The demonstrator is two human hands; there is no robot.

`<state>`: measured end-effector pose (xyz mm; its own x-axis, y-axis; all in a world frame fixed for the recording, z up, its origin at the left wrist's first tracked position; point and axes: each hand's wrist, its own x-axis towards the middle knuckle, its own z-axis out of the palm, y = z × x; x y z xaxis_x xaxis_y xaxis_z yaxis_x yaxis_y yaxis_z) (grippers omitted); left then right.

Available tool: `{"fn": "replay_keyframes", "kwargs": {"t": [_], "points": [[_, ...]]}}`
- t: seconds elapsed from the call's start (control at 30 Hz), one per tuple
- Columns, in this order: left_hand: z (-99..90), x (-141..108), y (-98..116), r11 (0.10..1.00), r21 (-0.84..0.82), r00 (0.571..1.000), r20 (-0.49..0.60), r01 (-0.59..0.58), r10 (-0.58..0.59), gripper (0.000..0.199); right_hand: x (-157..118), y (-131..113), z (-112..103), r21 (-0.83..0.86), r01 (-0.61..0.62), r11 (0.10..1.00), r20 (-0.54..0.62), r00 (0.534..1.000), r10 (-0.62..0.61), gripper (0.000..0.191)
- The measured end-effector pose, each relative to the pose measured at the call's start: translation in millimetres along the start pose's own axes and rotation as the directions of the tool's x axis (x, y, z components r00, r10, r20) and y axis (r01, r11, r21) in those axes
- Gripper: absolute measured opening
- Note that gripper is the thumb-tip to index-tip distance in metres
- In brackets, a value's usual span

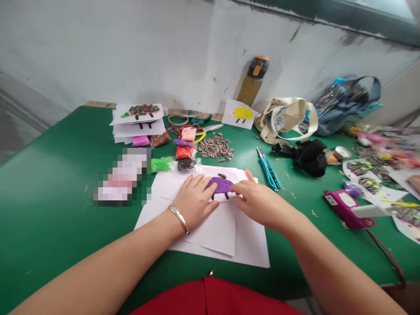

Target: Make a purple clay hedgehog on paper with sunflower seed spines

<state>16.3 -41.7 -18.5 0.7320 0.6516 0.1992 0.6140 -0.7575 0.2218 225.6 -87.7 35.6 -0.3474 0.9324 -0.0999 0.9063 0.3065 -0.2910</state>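
Observation:
A flattened purple clay shape (220,185) with two short black legs lies on a sheet of white paper (216,232). My left hand (194,202) rests flat on the paper, fingers spread, its fingertips at the clay's left edge. At the right end of the clay, the curled fingers of my right hand (254,201) press and pinch its edge; they hide that end. One sunflower seed (222,176) lies just beyond the clay. An orange pencil-like stick (249,174) sits on the paper past my right hand.
Behind the paper are a seed pile (216,146), bagged clay (186,152), and yellow-handled scissors (210,128). A teal box cutter (269,169) lies to the right, near a magenta device (348,210). Finished animal pictures (138,113) stand back left; a bottle (253,81) stands by the wall.

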Motion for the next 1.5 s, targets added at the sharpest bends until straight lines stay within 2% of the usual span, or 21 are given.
{"fn": "replay_keyframes", "kwargs": {"t": [0.1, 0.23, 0.33, 0.53, 0.73, 1.0, 1.23, 1.5], "points": [[2.0, 0, -1, 1.000, -0.010, 1.000, -0.020, -0.001, 0.001, 0.043, -14, 2, 20, -0.019, 0.071, 0.997, -0.218, 0.973, -0.074, 0.033], [2.5, -1, 0, 1.000, -0.007, 1.000, -0.008, 0.009, -0.009, 0.045, -27, 5, 50, -0.081, 0.084, 0.993, -0.332, 0.937, -0.107, 0.037], [1.2, -1, 1, 1.000, -0.001, 1.000, -0.002, 0.015, -0.015, 0.045, -28, 3, 60, -0.125, 0.063, 0.990, -0.335, 0.937, -0.102, 0.041], [-0.3, 0, 1, 1.000, 0.006, 1.000, 0.014, 0.015, -0.015, 0.045, -23, 0, 60, -0.177, 0.022, 0.984, -0.334, 0.939, -0.081, 0.039], [0.2, 0, 1, 1.000, 0.007, 1.000, 0.021, 0.022, -0.022, 0.046, -27, 5, 61, -0.109, 0.071, 0.991, -0.377, 0.920, -0.108, 0.040], [-0.3, -1, 1, 1.000, 0.006, 0.999, 0.027, 0.025, -0.025, 0.046, -25, 3, 63, -0.124, 0.096, 0.988, -0.389, 0.911, -0.137, 0.032], [2.0, -1, 0, 1.000, -0.008, 1.000, -0.015, 0.011, -0.011, 0.045, -29, 4, 60, -0.075, 0.128, 0.989, -0.419, 0.896, -0.148, 0.031], [0.7, -1, 1, 1.000, 0.009, 0.999, 0.017, 0.027, -0.027, 0.046, -27, 2, 60, -0.102, 0.134, 0.986, -0.427, 0.889, -0.165, 0.025]]}}
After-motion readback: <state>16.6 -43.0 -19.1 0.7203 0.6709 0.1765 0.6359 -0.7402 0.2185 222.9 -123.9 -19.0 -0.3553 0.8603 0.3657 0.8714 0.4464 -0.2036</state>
